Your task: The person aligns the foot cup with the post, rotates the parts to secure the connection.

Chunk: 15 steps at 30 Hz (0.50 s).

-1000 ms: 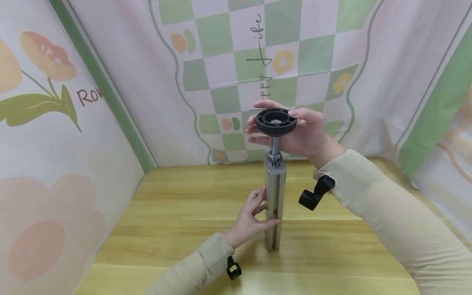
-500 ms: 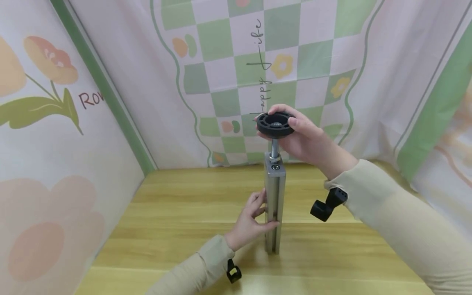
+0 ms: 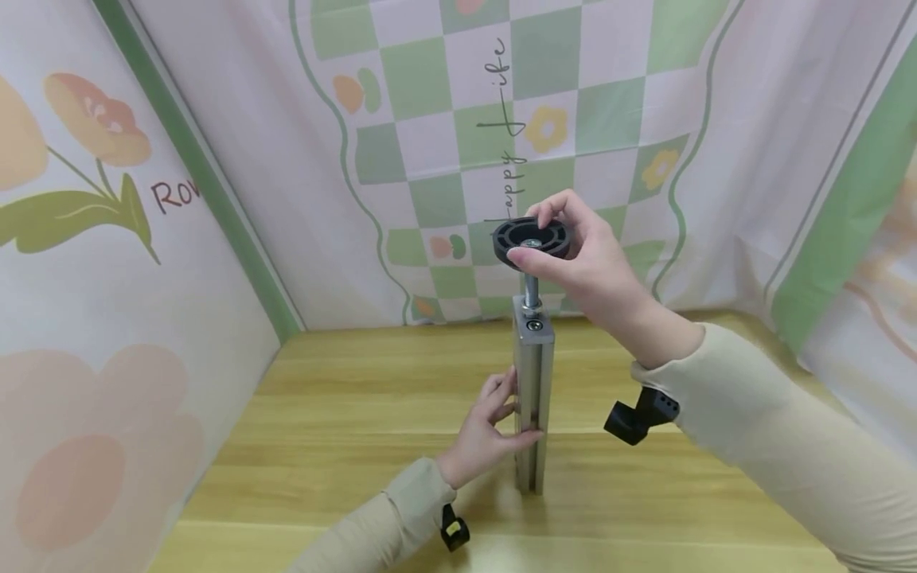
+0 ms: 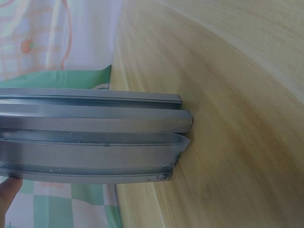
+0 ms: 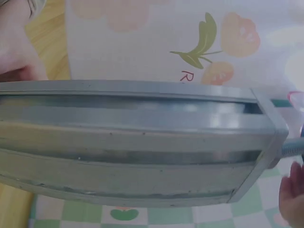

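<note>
An aluminium extrusion profile point(image 3: 532, 382) stands upright on the wooden table point(image 3: 344, 414). On its top end is a flat metal end plate point(image 3: 536, 336). A threaded rod point(image 3: 530, 290) with a nut point(image 3: 531, 310) rises from that plate and carries a round black levelling foot point(image 3: 505, 239). My right hand point(image 3: 602, 267) pinches the foot's rim, thumb at the near side and fingers at the far side. Lower down, my left hand point(image 3: 478, 434) holds the profile between thumb and fingers. The left wrist view shows the profile's grooved lower end point(image 4: 95, 118) against the wood.
Behind the table hangs a curtain point(image 3: 408, 143) with green checks and flowers. A printed fabric panel point(image 3: 200, 318) borders the left side. Black wrist mounts sit on the left sleeve point(image 3: 401, 497) and the right sleeve point(image 3: 745, 414).
My right hand's fingers, spread loosely behind the foot earlier, have closed on its rim. The thumb has swung from the right side to the near side. My left hand has stayed put.
</note>
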Available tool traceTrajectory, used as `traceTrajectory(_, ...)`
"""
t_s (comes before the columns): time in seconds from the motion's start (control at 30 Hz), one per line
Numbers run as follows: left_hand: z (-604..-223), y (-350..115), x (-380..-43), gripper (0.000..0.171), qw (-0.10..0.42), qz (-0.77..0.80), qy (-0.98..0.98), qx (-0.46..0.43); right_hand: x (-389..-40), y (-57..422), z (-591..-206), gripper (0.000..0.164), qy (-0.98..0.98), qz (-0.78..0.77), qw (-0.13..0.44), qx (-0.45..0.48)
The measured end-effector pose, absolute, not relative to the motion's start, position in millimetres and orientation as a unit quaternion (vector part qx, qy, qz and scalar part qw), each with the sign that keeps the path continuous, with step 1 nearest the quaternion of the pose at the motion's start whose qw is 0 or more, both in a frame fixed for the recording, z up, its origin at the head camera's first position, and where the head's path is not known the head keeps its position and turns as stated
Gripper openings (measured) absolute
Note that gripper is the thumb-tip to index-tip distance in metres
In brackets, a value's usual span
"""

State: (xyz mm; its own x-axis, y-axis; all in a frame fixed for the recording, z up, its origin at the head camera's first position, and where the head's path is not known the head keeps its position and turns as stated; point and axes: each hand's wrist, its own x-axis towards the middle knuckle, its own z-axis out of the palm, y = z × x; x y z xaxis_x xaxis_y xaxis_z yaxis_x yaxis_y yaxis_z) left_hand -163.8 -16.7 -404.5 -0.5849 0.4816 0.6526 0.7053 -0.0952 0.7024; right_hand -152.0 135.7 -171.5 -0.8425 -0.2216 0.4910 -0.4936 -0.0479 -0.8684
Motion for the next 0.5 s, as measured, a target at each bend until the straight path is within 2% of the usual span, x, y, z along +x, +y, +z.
traceTrajectory(0.27,-403,-17,-163,0.109,0.086,-0.592,-0.669,-0.440,-146,125,-171,0.041,-0.764,0.573,0.209,0.212)
traceTrajectory(0.5,-403,-17,-162,0.110,0.091,-0.596,-0.662,-0.445,-144,117,-174,0.046,-0.795,0.495,0.292,0.192)
